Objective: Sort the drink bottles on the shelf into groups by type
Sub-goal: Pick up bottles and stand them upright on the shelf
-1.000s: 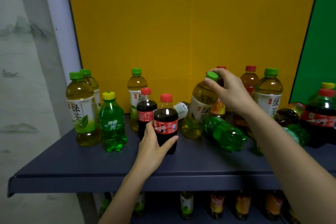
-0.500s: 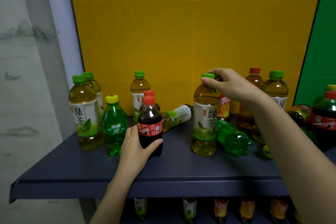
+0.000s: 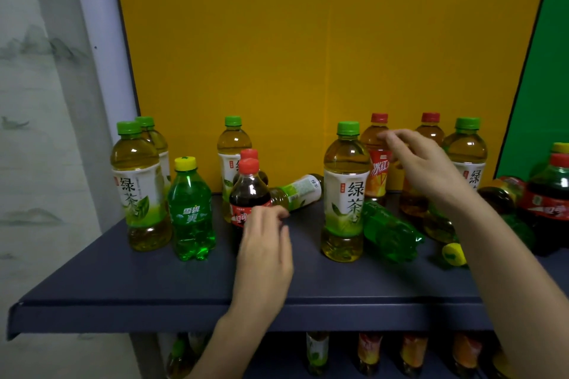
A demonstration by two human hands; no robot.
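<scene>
Bottles stand mixed on a dark blue shelf (image 3: 123,283). A small cola bottle (image 3: 248,191) with a red cap stands at centre left, a second one right behind it. My left hand (image 3: 266,251) hovers just in front of it, fingers loose, holding nothing. An upright green tea bottle (image 3: 345,194) stands at centre. My right hand (image 3: 421,163) is beside and behind its cap, fingers spread, empty, in front of a red-capped iced tea bottle (image 3: 377,160). A green Sprite bottle (image 3: 191,212) stands at left beside two green teas (image 3: 138,188).
One green tea (image 3: 297,192) lies on its side behind the cola. A Sprite bottle (image 3: 389,232) lies flat right of centre. More iced tea, green tea and a large cola (image 3: 551,200) crowd the right end. A yellow panel backs the shelf; more bottles stand on the shelf below.
My left hand has let go of the small cola, now standing in front of the other cola. My right hand has released the green tea's cap and moved right.
</scene>
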